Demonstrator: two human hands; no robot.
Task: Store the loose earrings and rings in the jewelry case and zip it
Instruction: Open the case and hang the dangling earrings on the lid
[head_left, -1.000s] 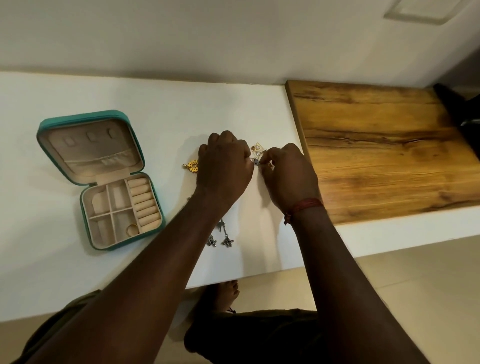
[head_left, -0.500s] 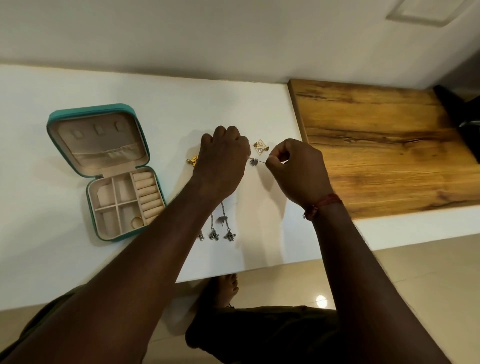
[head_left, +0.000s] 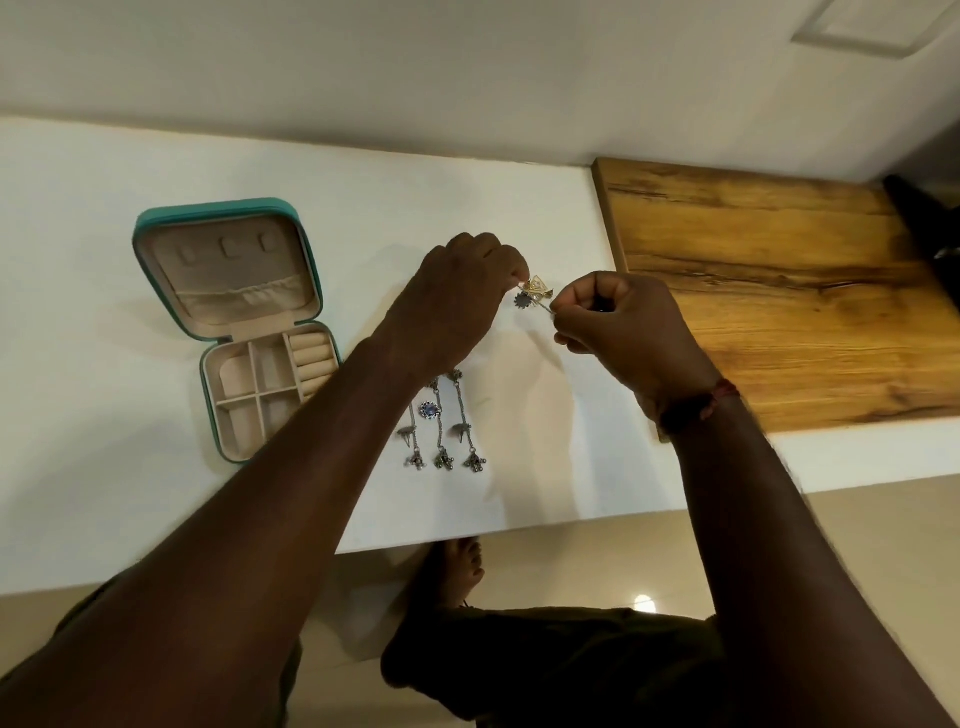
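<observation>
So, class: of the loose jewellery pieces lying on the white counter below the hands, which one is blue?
The small round blue-stoned piece, lying among the dangling silver chain earrings. Those are long, grey metal strands; it alone is compact, round and blue at its centre.

Both forearms are bare, with no sleeves showing up to the picture's near edge. The left hand (head_left: 457, 301) wears no ring or band that can be seen. At the wrist of the right hand (head_left: 628, 332) sits a reddish thread bracelet (head_left: 698, 405), knotted and slightly frayed. Below, dark olive clothing (head_left: 566, 670) covers the legs, and one bare foot (head_left: 457, 571) shows.
</observation>
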